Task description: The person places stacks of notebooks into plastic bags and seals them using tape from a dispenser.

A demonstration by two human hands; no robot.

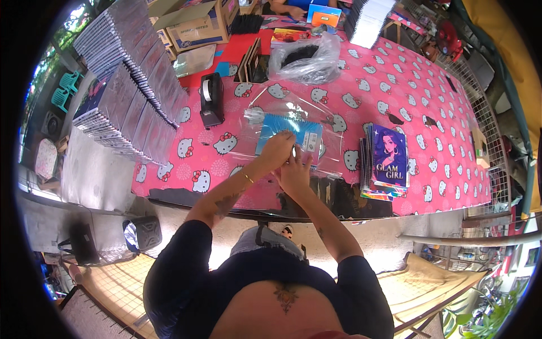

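Right hand: the right hand (294, 169) sits closest to the body, fingers curled down on the near edge of the clear plastic sleeve (282, 138), pinching at it beside the left; whether it truly grips the film I cannot tell.
Left hand: the left hand (276, 148), just at 11 o'clock of the right and touching it, presses on the blue rectangular notebook (288, 131); fingers bent over its near edge, apparently grasping notebook and film together.
Blue notebook: lies flat inside or under the clear plastic sleeve, at 12 o'clock of both hands, on the pink cartoon-cat patterned tablecloth (372, 85).
Stack at 3 o'clock: a pile of spiral notebooks with a purple illustrated cover on top (388, 161), near the hands but apart from them.
Tape dispenser: a black desktop tape dispenser (211, 100) at 10 o'clock of the notebook, upright on the cloth.
Left wall of goods: long leaning rows of plastic-wrapped notebooks (131, 85) at 9 to 10 o'clock.
Bag: a crumpled clear plastic bag with dark contents (305, 59) at 12 o'clock, well beyond the sleeve.
Far edge: a brown cardboard box (195, 25) at 11 o'clock and a white stack of wrapped items (367, 20) at 1 o'clock.
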